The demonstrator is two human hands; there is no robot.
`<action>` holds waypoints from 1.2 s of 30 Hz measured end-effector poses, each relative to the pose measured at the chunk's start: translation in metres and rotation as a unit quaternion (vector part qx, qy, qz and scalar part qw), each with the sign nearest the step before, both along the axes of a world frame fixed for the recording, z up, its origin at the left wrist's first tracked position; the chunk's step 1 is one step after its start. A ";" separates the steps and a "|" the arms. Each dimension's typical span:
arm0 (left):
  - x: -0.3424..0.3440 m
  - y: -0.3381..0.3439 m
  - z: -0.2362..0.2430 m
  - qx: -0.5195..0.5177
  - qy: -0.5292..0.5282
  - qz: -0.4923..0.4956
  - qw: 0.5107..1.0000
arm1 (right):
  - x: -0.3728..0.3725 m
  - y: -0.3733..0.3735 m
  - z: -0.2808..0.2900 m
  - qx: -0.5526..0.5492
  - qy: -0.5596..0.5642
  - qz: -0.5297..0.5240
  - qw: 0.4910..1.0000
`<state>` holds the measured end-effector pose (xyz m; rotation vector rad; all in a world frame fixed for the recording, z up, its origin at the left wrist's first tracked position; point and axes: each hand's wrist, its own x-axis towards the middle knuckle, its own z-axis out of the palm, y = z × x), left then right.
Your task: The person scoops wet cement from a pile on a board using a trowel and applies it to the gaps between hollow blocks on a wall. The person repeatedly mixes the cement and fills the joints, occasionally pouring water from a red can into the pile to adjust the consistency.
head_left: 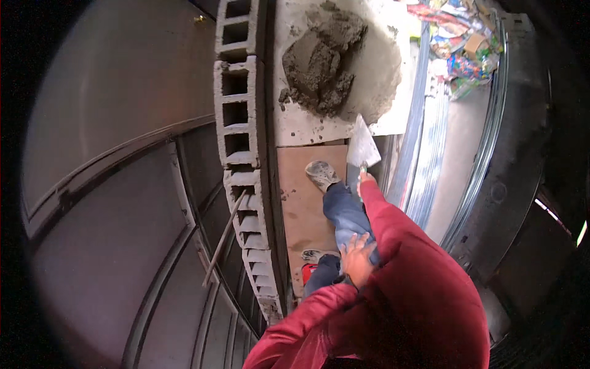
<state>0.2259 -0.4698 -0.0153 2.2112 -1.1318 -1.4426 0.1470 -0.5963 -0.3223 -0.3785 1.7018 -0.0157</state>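
My right hand (pixel 365 179) is closed round the handle of a pointed trowel (pixel 362 145). The trowel's blade points away from me, its tip at the near edge of the mortar spread on a white board (pixel 296 136). A dark grey heap of wet mortar (pixel 322 61) lies on that board, with a thin smear to its right. My left hand (pixel 357 257) rests with fingers spread on my blue-trousered leg and holds nothing.
A wall of hollow concrete blocks (pixel 236 111) runs along the left, a thin stick (pixel 224 240) leaning on it. Metal channels (pixel 424 141) lie at the right, beside a pile of colourful wrappers (pixel 464 43). My shoes stand on a brown board (pixel 301 209). Something red (pixel 309 270) is by one foot.
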 end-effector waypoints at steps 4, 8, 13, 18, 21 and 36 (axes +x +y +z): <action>-0.002 -0.012 -0.032 0.001 0.079 -0.018 0.997 | -0.013 -0.070 -0.181 -0.245 0.139 0.202 0.938; -0.025 -0.005 -0.040 -0.033 -0.041 0.219 0.974 | 0.165 -0.174 -0.165 -0.180 -0.033 0.060 0.981; -0.007 -0.030 -0.028 -0.066 0.006 0.110 0.992 | 0.163 -0.232 -0.121 -0.086 -0.119 -0.067 0.987; -0.003 -0.030 -0.023 -0.055 0.014 0.187 0.981 | 0.134 -0.207 -0.078 -0.049 -0.154 0.013 0.987; -0.018 -0.023 -0.021 -0.092 -0.063 0.166 0.980 | 0.117 -0.196 -0.041 -0.045 -0.160 0.018 0.986; -0.023 0.081 0.016 0.001 0.042 0.228 0.973 | 0.022 -0.094 0.191 0.011 -0.144 0.310 0.940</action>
